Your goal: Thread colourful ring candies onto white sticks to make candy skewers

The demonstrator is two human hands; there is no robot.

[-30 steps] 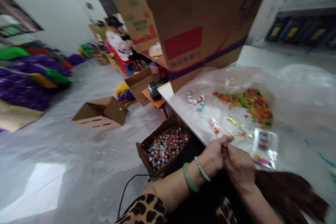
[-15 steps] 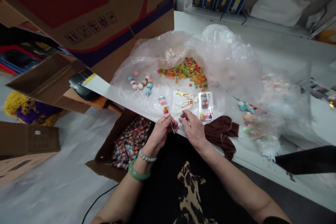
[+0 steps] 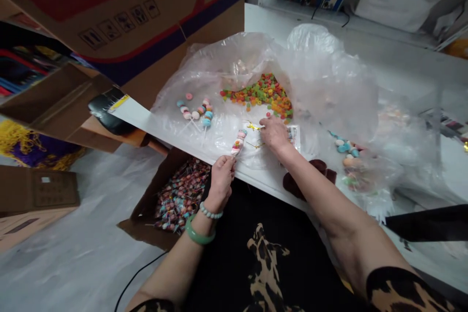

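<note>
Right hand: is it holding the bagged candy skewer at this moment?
No, the right hand rests on the gold twist ties on the plastic sheet, while the left hand holds the candy skewer.

The right hand [image 3: 274,134] covers part of the small packet [image 3: 295,135]; fingertip contact with the gold ties [image 3: 255,127] cannot be resolved. The far-left cardboard box [image 3: 120,14] is cropped by the top edge.

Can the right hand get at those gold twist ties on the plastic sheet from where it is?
Probably yes. The right hand already rests beside the gold twist ties, with only open plastic sheet between; the left hand holds the candy stick off to the side.
</note>
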